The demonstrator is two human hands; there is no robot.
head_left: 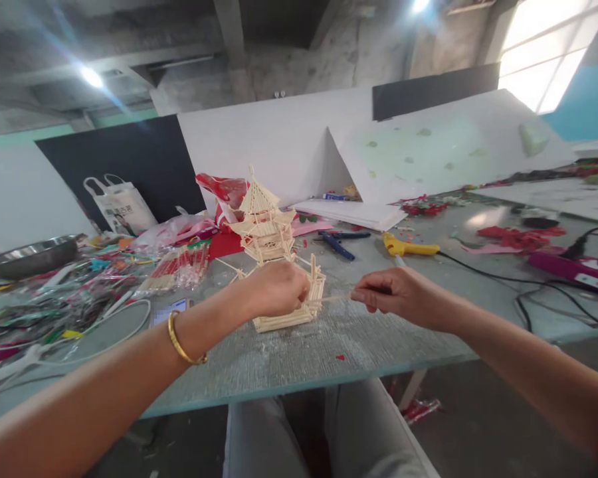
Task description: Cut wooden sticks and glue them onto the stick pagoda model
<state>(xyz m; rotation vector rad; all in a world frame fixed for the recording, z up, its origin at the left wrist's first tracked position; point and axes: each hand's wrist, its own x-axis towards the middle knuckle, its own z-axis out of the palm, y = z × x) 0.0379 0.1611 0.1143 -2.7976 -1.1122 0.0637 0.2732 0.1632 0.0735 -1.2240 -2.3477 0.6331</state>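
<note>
While the right hand (379, 295) pinches the end of a thin, pale stick (333, 298), the left hand (284, 289) is curled in over the front of the stick tower (266, 236). The two hands are apart, and the stick lies across the gap between them. Its other end looks a bit blurry by the left fingers, so I cannot tell if they grip it too. A shiny gold bangle (177, 342) goes round the left wrist.

The stick tower stands upright on the tabletop (259, 372), which is gray and looks rough and streaky. It has a pointy top, roofs that stick out, and a wide, flat bottom made of straight sticks. Behind it sits a crinkly red and white plastic bag (224, 192). Blue-handled pliers (339, 245) lie near the tower, and a smooth yellow glue gun (408, 247) with a black cord lies beyond the right hand. Over on the left are a round, shiny metal bowl (32, 255) and a messy heap of clear plastic wraps (34, 312).
</note>
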